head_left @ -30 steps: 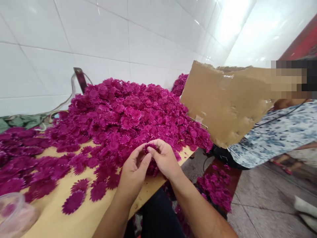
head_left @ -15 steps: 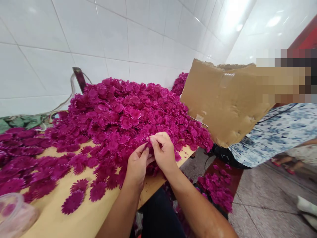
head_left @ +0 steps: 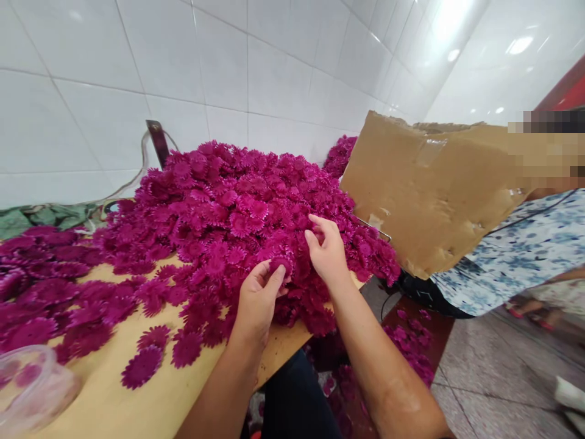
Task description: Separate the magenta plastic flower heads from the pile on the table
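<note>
A large heap of magenta artificial flower heads (head_left: 214,207) with jagged petals covers much of the table (head_left: 178,396). At the heap's near edge, my left hand (head_left: 260,299) pinches one flower head (head_left: 280,266) between thumb and fingers. Its underside and the other fingertips are partly hidden. To the right, my right hand (head_left: 329,253) is held over the heap, thumb and index finger apart, with nothing visible between them. Several loose flower heads lie left of my forearms.
A clear plastic tub (head_left: 36,390) stands at the table's left front. An upright cardboard sheet (head_left: 420,195) borders the heap on the right, beside a person in a blue-patterned garment (head_left: 525,256). More flower heads (head_left: 414,341) lie lower down. White tiled wall (head_left: 183,79) rises behind.
My hands were together at one flower head. My right hand has let go and moved up and right toward the heap, while my left keeps the flower head. The view has shifted slightly.
</note>
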A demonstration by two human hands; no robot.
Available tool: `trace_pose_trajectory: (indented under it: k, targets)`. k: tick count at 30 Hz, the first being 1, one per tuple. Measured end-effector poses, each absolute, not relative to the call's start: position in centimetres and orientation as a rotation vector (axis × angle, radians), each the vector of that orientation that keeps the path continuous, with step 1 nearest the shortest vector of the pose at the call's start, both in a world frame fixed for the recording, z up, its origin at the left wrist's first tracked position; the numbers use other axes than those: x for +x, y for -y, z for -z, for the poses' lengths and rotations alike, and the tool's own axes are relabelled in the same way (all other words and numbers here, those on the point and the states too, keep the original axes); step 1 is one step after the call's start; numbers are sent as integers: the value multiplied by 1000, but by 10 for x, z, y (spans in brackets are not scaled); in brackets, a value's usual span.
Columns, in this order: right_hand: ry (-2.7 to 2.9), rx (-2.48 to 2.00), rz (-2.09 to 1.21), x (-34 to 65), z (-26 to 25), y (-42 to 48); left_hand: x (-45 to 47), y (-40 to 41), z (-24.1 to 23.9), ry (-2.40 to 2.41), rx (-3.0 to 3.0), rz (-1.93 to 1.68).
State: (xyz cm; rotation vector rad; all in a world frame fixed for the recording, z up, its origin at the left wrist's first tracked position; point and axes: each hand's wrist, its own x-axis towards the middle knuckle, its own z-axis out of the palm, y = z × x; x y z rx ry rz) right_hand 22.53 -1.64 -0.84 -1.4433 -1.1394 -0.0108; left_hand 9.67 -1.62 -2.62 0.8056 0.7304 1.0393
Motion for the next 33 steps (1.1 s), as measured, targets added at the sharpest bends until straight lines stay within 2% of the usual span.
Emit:
trace_pose_trajectory:
  k: [5, 11, 19, 28, 33]
  targets:
    - [1340, -1362, -519, 194, 9, 40, 99, 10, 34, -729, 823, -1066]
    - [1388, -1441, -663, 181, 15, 49, 98, 6, 40, -752, 862, -1060]
    - [1338, -1301, -726, 200, 12, 49, 89, 12, 36, -771, 1168, -1037]
    - [1362, -1608, -284, 193, 15, 51, 91, 20, 43, -702, 1346, -980]
    - [1406, -1719, -58, 190, 18, 36, 96, 13, 43, -861, 1483, -1064]
